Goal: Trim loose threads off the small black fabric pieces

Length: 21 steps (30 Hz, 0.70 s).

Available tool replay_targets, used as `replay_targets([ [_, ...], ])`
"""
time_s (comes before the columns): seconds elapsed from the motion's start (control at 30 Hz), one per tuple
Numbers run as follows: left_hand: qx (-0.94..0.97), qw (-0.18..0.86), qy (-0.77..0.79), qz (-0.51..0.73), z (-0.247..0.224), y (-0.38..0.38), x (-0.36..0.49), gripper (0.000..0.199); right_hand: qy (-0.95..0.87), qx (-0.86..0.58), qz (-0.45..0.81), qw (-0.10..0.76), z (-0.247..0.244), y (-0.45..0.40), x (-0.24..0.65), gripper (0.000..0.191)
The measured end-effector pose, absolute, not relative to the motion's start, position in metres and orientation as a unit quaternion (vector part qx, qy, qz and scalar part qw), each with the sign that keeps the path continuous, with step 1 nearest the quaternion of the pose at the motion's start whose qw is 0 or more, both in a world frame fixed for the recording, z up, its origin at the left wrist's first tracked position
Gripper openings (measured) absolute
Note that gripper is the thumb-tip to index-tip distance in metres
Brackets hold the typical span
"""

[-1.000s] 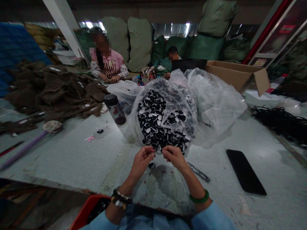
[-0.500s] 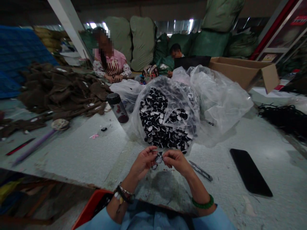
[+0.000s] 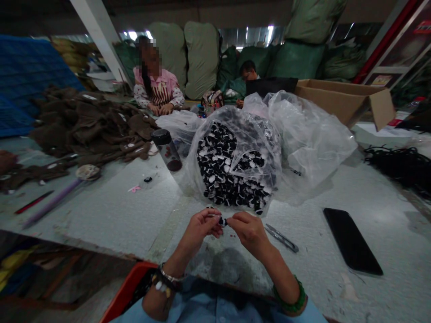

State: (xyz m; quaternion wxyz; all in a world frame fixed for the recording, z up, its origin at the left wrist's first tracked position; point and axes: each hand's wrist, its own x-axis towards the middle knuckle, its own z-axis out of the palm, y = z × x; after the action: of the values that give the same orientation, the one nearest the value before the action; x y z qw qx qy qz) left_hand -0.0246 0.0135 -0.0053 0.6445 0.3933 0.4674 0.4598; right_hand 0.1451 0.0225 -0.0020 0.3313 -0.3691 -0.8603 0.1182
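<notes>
Just in front of a clear plastic bag (image 3: 274,134) full of small black and white pieces (image 3: 218,170), my two hands meet over the table (image 3: 134,220). My left hand (image 3: 204,224) pinches a small black and white piece (image 3: 222,221) between thumb and fingers. From the right, my right hand (image 3: 247,229) closes its fingertips on the edge of that same piece. The piece's details are too small to make out.
A snips-like metal tool (image 3: 282,237) and a black phone (image 3: 352,241) lie to the right. A dark-lidded bottle (image 3: 167,150) stands left of the bag. Brown fabric pieces (image 3: 90,125) are heaped at the left. Across the table sits a person in pink (image 3: 160,87).
The held piece has turned, showing less of its white face. My right hand has rotated slightly, knuckles more upward. The second small piece under my left hand is no longer visible.
</notes>
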Motion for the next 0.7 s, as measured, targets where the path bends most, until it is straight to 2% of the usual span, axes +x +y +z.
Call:
replay_targets([
  [0.13, 0.391, 0.625, 0.468, 0.487, -0.003, 0.009, -0.018, 0.018, -0.869, -0.372, 0.088, 0.314, 0.0, 0.018, 0.144, 0.021],
  [0.27, 0.437, 0.525, 0.516, 0.517, -0.004, 0.005, -0.01, 0.019, -0.814, -0.433, 0.142, 0.36, 0.004, 0.012, 0.14, 0.017],
  [0.33, 0.465, 0.476, 0.546, 0.509, -0.004, 0.002, -0.006, 0.025, -0.798, -0.461, 0.164, 0.353, 0.005, 0.01, 0.137, 0.016],
  [0.5, 0.549, 0.409, 0.581, 0.439, -0.004, -0.007, -0.001, 0.037, -0.803, -0.509, 0.153, 0.269, 0.002, 0.011, 0.129, 0.012],
  [0.63, 0.592, 0.349, 0.595, 0.416, -0.008, -0.011, 0.003, 0.033, -0.823, -0.53, 0.084, 0.188, -0.003, 0.01, 0.125, 0.009],
  [0.7, 0.599, 0.312, 0.605, 0.421, -0.009, -0.011, 0.006, 0.03, -0.812, -0.556, 0.045, 0.173, -0.005, 0.009, 0.122, 0.007],
])
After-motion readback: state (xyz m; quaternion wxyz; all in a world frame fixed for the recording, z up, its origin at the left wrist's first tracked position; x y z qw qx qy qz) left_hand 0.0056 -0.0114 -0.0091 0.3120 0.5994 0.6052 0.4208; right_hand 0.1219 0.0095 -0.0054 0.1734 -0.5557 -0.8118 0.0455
